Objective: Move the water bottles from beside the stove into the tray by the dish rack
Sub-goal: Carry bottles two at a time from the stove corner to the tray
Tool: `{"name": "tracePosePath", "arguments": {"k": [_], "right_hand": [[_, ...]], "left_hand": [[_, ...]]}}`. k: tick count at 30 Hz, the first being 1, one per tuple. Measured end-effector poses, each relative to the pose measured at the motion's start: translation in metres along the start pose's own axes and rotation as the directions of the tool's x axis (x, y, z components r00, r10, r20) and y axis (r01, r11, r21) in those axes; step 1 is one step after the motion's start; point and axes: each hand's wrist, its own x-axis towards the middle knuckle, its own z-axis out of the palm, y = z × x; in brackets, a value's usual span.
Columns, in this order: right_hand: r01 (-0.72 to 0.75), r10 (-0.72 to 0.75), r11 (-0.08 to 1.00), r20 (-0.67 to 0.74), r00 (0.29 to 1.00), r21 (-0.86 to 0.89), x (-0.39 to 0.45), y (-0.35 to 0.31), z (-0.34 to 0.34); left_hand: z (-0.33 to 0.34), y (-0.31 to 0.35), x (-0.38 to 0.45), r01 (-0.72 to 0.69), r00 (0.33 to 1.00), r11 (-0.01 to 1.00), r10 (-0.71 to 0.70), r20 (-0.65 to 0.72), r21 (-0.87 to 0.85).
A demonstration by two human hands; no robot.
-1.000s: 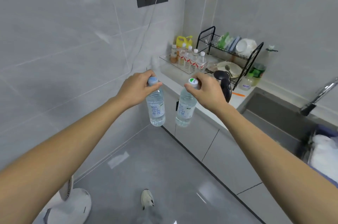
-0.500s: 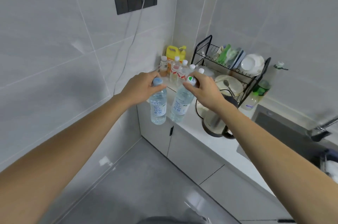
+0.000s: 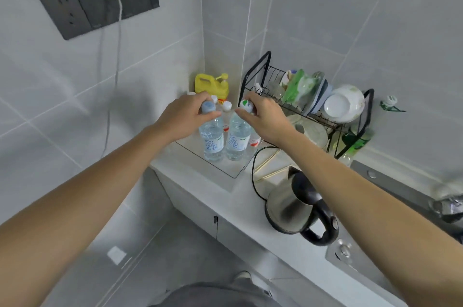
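Clear bottles, carried over the floor a second ago, are now reaching the tray [image 3: 234, 174]; the left hand [image 3: 186, 116] is gripping one bottle [image 3: 212, 140] by its cap, the right hand [image 3: 265, 116] the other bottle [image 3: 237, 140], so only lowering and letting go remain.

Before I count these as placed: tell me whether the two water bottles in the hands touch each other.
Cannot tell. In the head view the left bottle and right bottle stand side by side over the clear tray, their clear walls meeting at a blurred edge.

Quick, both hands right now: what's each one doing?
Left hand: grips the blue-capped bottle by its cap.
Right hand: grips the green-capped bottle by its cap.
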Motion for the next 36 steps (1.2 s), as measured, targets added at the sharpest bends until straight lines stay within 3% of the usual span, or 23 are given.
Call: {"name": "tracePosePath", "arguments": {"k": [10, 14, 22, 29, 36], "right_hand": [[-0.159, 0.170, 0.979, 0.082, 0.982, -0.128, 0.027, 0.067, 0.044], [-0.248, 0.261, 0.958, 0.085, 0.962, -0.144, 0.023, 0.080, 0.064], [-0.458, 0.488, 0.859, 0.098, 0.867, -0.227, 0.013, 0.081, 0.097], [-0.505, 0.543, 0.819, 0.080, 0.836, -0.273, 0.009, 0.079, 0.116], [-0.429, 0.468, 0.860, 0.095, 0.878, -0.278, 0.006, 0.078, 0.113]], "left_hand": [[0.050, -0.048, 0.080, -0.066, 0.976, 0.997, 0.054, 0.212, 0.050], [0.080, -0.072, 0.103, -0.105, 0.930, 0.994, 0.092, 0.357, 0.018], [0.118, -0.089, 0.131, -0.226, 0.833, 0.972, 0.228, 0.505, -0.066], [0.133, -0.094, 0.143, -0.299, 0.778, 0.949, 0.301, 0.551, -0.096], [0.135, -0.095, 0.147, -0.402, 0.736, 0.914, 0.361, 0.573, -0.060]]}}
